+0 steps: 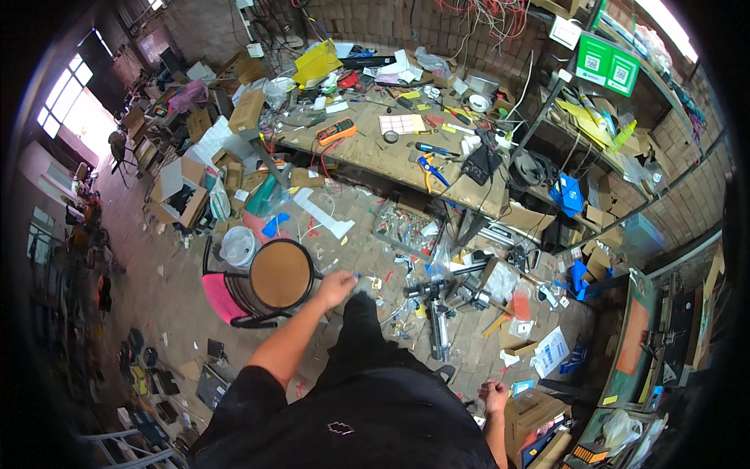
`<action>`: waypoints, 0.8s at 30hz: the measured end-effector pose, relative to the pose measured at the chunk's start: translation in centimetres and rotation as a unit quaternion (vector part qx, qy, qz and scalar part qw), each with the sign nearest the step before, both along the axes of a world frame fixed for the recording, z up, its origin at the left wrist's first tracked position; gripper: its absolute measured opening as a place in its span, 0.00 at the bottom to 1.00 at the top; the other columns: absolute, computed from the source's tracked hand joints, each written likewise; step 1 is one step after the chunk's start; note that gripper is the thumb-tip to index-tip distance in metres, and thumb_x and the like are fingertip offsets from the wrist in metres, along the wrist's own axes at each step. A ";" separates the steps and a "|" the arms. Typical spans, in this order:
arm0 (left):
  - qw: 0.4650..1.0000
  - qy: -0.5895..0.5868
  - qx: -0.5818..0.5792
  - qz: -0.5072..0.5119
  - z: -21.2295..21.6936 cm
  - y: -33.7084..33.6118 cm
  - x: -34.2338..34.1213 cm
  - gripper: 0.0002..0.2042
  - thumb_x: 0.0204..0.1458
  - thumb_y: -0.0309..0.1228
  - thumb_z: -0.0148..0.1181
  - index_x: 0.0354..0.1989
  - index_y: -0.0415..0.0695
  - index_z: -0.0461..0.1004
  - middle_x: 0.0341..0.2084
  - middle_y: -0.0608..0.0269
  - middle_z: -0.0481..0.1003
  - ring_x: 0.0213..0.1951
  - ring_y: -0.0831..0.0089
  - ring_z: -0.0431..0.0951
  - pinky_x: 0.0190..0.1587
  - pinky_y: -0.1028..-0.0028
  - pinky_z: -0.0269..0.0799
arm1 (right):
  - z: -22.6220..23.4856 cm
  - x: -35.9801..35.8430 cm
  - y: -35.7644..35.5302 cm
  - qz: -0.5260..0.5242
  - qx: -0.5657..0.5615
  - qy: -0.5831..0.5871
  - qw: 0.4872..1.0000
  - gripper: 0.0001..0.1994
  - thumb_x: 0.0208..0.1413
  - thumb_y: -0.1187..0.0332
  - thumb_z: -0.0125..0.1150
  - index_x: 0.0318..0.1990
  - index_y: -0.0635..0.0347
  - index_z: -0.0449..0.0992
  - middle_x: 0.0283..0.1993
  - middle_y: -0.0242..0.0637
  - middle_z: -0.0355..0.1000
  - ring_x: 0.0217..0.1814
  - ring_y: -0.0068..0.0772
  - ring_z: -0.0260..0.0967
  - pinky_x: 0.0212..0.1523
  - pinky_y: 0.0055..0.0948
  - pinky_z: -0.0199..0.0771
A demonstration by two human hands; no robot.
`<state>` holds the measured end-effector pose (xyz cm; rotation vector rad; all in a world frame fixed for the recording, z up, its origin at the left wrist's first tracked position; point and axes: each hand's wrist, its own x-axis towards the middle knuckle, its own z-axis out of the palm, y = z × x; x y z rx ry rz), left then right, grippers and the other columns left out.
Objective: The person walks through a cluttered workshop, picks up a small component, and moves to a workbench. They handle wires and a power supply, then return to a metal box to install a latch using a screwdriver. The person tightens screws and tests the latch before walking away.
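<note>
Littered workshop floor point(176, 270). Seemingly pinching small blue bit point(358, 275) in left hand point(336, 290) beside stool point(280, 273), likely for fingertip control; can't tell grip of right hand point(493, 395), near carton point(533, 412).

Brick wall point(367, 31), littered floor point(176, 270), bright window point(65, 98)

Daylight glares through the far-left doorway point(92, 129) and a white strip point(670, 30) burns out at upper right; the table point(361, 148) is evenly lit, the floor point(137, 234) dimmer, straight edges bowing near the dark rim
</note>
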<state>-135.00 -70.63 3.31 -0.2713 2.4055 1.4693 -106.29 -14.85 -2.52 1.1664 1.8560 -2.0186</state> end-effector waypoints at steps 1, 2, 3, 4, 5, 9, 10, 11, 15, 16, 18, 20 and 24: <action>0.999 0.041 -0.027 -0.010 -1.9 -1.3 -3.8 0.13 0.61 0.37 0.62 0.39 0.38 0.77 0.27 0.68 0.77 0.29 0.78 0.75 0.36 0.73 0.73 | -1.0 0.1 -0.4 -0.015 0.001 -0.021 1.000 0.04 0.66 0.69 0.56 0.40 0.58 0.75 0.30 0.34 0.77 0.26 0.29 0.76 0.25 0.30 0.74; 0.996 0.058 -0.056 -0.040 -0.8 -0.4 -8.7 0.13 0.61 0.38 0.62 0.39 0.37 0.78 0.28 0.67 0.78 0.29 0.78 0.75 0.37 0.73 0.73 | -1.5 1.3 -0.6 -0.037 -0.008 -0.029 0.999 0.05 0.66 0.69 0.57 0.38 0.59 0.75 0.28 0.32 0.74 0.24 0.25 0.71 0.23 0.27 0.70; 0.993 0.090 -0.060 -0.046 -2.2 -1.3 -13.3 0.13 0.61 0.38 0.62 0.39 0.37 0.78 0.28 0.66 0.78 0.30 0.78 0.75 0.37 0.72 0.73 | -1.6 1.4 -1.4 -0.047 -0.026 -0.036 0.998 0.07 0.66 0.68 0.58 0.36 0.61 0.74 0.26 0.31 0.72 0.21 0.21 0.66 0.20 0.23 0.65; 0.989 0.121 -0.065 -0.053 -3.9 -2.3 -17.9 0.14 0.61 0.37 0.62 0.39 0.36 0.78 0.29 0.65 0.79 0.30 0.78 0.75 0.37 0.71 0.73 | -0.7 1.2 -2.6 -0.020 0.053 -0.092 0.994 0.06 0.65 0.69 0.59 0.38 0.62 0.75 0.28 0.31 0.73 0.23 0.22 0.68 0.22 0.24 0.69; 0.987 0.136 -0.057 -0.065 -3.5 -1.8 -23.3 0.18 0.59 0.45 0.60 0.37 0.39 0.80 0.33 0.47 0.79 0.38 0.52 0.80 0.42 0.60 0.74 | 1.1 1.2 -4.2 -0.004 0.130 -0.153 0.980 0.06 0.64 0.70 0.60 0.39 0.64 0.76 0.29 0.32 0.73 0.25 0.22 0.70 0.25 0.25 0.73; 0.975 0.162 -0.134 -0.072 -1.7 -1.5 -43.4 0.18 0.57 0.45 0.60 0.37 0.41 0.81 0.37 0.46 0.80 0.43 0.50 0.80 0.47 0.57 0.75 | 3.4 -0.5 -10.7 -0.013 0.162 -0.229 0.960 0.07 0.64 0.67 0.60 0.41 0.63 0.77 0.32 0.35 0.75 0.29 0.26 0.71 0.29 0.28 0.73; 0.973 0.160 -0.152 -0.059 -3.2 -2.0 -47.5 0.18 0.56 0.45 0.61 0.37 0.40 0.81 0.38 0.47 0.80 0.44 0.51 0.80 0.48 0.57 0.75 | 4.3 -2.0 -12.3 -0.016 0.156 -0.239 0.958 0.08 0.64 0.67 0.60 0.42 0.62 0.77 0.33 0.36 0.75 0.30 0.27 0.72 0.30 0.29 0.73; 0.979 0.134 -0.152 -0.033 -3.9 -1.5 -50.8 0.18 0.56 0.45 0.61 0.38 0.41 0.81 0.39 0.47 0.81 0.45 0.51 0.80 0.49 0.58 0.75 | 5.4 -3.3 -14.0 -0.021 0.153 -0.251 0.956 0.08 0.64 0.66 0.60 0.42 0.62 0.77 0.33 0.36 0.75 0.30 0.28 0.72 0.31 0.30 0.74; 0.977 0.080 -0.194 0.022 -4.7 -0.2 -62.3 0.19 0.55 0.45 0.62 0.46 0.44 0.79 0.45 0.50 0.80 0.51 0.53 0.79 0.53 0.58 0.75 | 8.9 -9.7 -19.0 -0.036 0.139 -0.277 0.950 0.10 0.64 0.64 0.60 0.44 0.61 0.78 0.36 0.39 0.76 0.34 0.31 0.73 0.34 0.33 0.74; 0.974 0.079 -0.212 0.026 -4.9 0.1 -64.5 0.20 0.54 0.45 0.63 0.49 0.45 0.78 0.47 0.50 0.80 0.53 0.53 0.79 0.54 0.59 0.75 | 9.5 -11.2 -19.9 -0.038 0.135 -0.279 0.950 0.11 0.64 0.63 0.60 0.45 0.61 0.78 0.37 0.40 0.77 0.35 0.32 0.73 0.35 0.34 0.74; 0.972 0.046 -0.227 0.048 -5.5 0.6 -68.2 0.22 0.54 0.46 0.63 0.54 0.47 0.76 0.51 0.51 0.78 0.55 0.54 0.78 0.55 0.58 0.75 | 10.4 -13.6 -21.3 -0.037 0.130 -0.286 0.949 0.12 0.64 0.62 0.59 0.46 0.61 0.78 0.39 0.41 0.77 0.36 0.34 0.74 0.37 0.35 0.75; 0.967 0.028 -0.248 0.050 -7.9 0.4 -71.8 0.27 0.54 0.46 0.64 0.61 0.51 0.70 0.57 0.51 0.74 0.57 0.53 0.76 0.55 0.56 0.75 | 11.2 -15.5 -21.9 -0.035 0.125 -0.293 0.947 0.13 0.64 0.60 0.59 0.47 0.60 0.79 0.40 0.43 0.78 0.38 0.36 0.75 0.39 0.37 0.75; 0.953 0.062 -0.295 0.018 -10.5 1.0 -75.4 0.27 0.54 0.46 0.64 0.61 0.52 0.67 0.57 0.50 0.71 0.55 0.51 0.76 0.54 0.55 0.76 | 12.3 -17.1 -22.4 -0.033 0.112 -0.306 0.945 0.16 0.64 0.58 0.59 0.49 0.59 0.79 0.43 0.46 0.79 0.41 0.40 0.76 0.43 0.40 0.76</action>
